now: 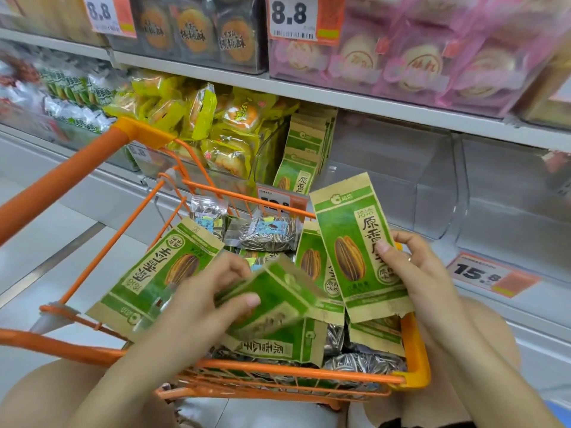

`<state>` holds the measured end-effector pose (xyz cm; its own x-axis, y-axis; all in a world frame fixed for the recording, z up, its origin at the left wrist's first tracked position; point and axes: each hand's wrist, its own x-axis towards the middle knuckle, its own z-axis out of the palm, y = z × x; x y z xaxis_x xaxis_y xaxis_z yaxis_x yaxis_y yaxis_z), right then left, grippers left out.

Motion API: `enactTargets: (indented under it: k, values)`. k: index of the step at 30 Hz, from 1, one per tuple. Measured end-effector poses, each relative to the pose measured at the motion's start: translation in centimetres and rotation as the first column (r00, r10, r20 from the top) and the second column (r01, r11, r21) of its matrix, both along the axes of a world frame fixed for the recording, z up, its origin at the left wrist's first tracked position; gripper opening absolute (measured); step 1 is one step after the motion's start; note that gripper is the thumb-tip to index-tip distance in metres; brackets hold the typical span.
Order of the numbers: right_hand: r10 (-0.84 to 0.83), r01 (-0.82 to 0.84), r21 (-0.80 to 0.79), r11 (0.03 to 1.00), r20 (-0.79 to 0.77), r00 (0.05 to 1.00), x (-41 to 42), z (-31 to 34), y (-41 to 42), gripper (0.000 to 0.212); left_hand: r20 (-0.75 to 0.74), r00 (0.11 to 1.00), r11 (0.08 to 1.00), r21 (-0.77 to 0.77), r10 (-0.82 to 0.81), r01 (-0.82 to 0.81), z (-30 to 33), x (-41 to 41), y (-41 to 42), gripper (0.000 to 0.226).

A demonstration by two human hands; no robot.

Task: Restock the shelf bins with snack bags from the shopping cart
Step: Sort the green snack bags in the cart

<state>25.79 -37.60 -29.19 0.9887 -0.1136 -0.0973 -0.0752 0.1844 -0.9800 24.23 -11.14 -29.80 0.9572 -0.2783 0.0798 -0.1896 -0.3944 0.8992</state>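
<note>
- Both knees show at the bottom edge, bare, either side of the orange shopping cart [414,350], which stands between me and the shelving.
- Just above them, my left hand [197,307] curls round a green-and-tan sunflower seed bag [272,298], thumb on top, fingers underneath; the bag is tilted and blurred, low over the cart's load.
- Beside it, my right hand [417,273] pinches a second green seed bag [355,254] by its right edge, thumb across the front. That bag stands upright above the basket, its printed face towards me.
- Under both hands the cart holds more of the same green bags, one lying upside down at the left [154,273], plus clear packs of striped seeds [262,233] towards the far side and along the near rim.
- Beyond the cart's far rail, a clear shelf bin holds a short row of matching green bags standing on edge [309,143].
- To the right of that row, the clear bins [432,186] look bare, with a price tag [491,274] on the shelf edge below.
- Left of the row sit yellow pastry packs [228,131]; farther up, dark biscuit packs and pink cake packs fill the top shelf.
- My judgement: restocking is at an early-to-middle point. Some green bags are shelved; many bags wait in the cart, and I cannot tell which bin the clear packs belong to.
</note>
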Motion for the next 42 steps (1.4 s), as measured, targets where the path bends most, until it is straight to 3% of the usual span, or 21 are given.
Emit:
enactTargets:
  k: [3, 5, 8, 12, 17, 22, 25, 29, 31, 33, 35, 38, 42]
  values:
    - [0.041, -0.041, 0.005, 0.999, -0.001, 0.999, 0.3, -0.1, 0.9, 0.04, -0.083, 0.976, 0.895, -0.389, 0.2, -0.216, 2.3, 0.9, -0.5, 0.026]
    - [0.097, -0.097, 0.001, 0.995, 0.01, 0.995, 0.3, -0.1, 1.9, 0.045, -0.22, 0.957, 0.796, -0.536, 0.191, -0.282, 3.2, 1.7, -1.5, 0.033]
    - [0.132, -0.134, 0.041, 0.99, 0.037, 0.991, 0.3, 0.0, 3.8, 0.041, -0.365, 0.917, 0.711, -0.602, 0.16, -0.364, 3.5, 2.5, -3.7, 0.033]
    - [0.092, -0.094, 0.073, 0.993, 0.038, 0.995, -0.1, -0.1, 5.3, 0.04, -0.423, 0.882, 0.612, -0.647, 0.209, -0.455, 2.9, 2.7, -6.3, 0.025]
    - [0.134, -0.135, 0.049, 0.99, 0.023, 0.991, 0.1, 0.3, 5.4, 0.039, -0.434, 0.895, 0.685, -0.622, 0.103, -0.38, 2.2, 2.1, -8.0, 0.027]
    - [0.294, -0.285, -0.247, 0.926, 0.001, 0.956, 1.4, 0.8, 4.7, 0.068, -0.348, 0.919, 0.709, -0.6, 0.186, -0.371, 2.6, 2.4, -8.5, 0.029]
    - [0.287, -0.278, -0.286, 0.917, -0.011, 0.958, 2.5, 1.4, 4.4, 0.063, -0.255, 0.949, 0.752, -0.585, 0.187, -0.305, 3.0, 3.2, -8.7, 0.039]
    - [0.251, -0.265, -0.152, 0.952, -0.1, 0.963, 5.2, 3.1, 3.2, 0.049, -0.142, 0.968, 0.876, -0.412, 0.209, -0.25, 3.8, 5.9, -7.6, 0.041]
    - [0.183, -0.201, -0.138, 0.97, -0.131, 0.974, 7.3, 3.4, 2.4, 0.051, -0.002, 0.964, 0.959, -0.104, 0.265, -0.264, 3.4, 8.1, -6.0, 0.045]
    - [0.103, -0.12, -0.131, 0.984, -0.128, 0.986, 9.5, 3.5, 1.6, 0.045, 0.181, 0.943, 0.908, 0.27, 0.28, -0.321, 1.9, 10.1, -4.1, 0.056]
    - [0.036, -0.049, -0.104, 0.993, -0.12, 0.992, 11.7, 3.6, 1.2, 0.044, 0.23, 0.931, 0.78, 0.511, 0.282, -0.362, 0.2, 11.3, -2.8, 0.061]
    - [-0.048, 0.043, -0.054, 0.998, -0.094, 0.994, 14.3, 2.7, 1.6, 0.046, 0.238, 0.929, 0.678, 0.634, 0.285, -0.371, -1.5, 11.6, -2.1, 0.059]
    - [-0.129, 0.133, -0.081, 0.988, 0.044, 0.991, 16.6, 0.2, 3.9, 0.058, 0.289, 0.923, 0.67, 0.635, 0.255, -0.384, -2.3, 11.7, -2.1, 0.056]
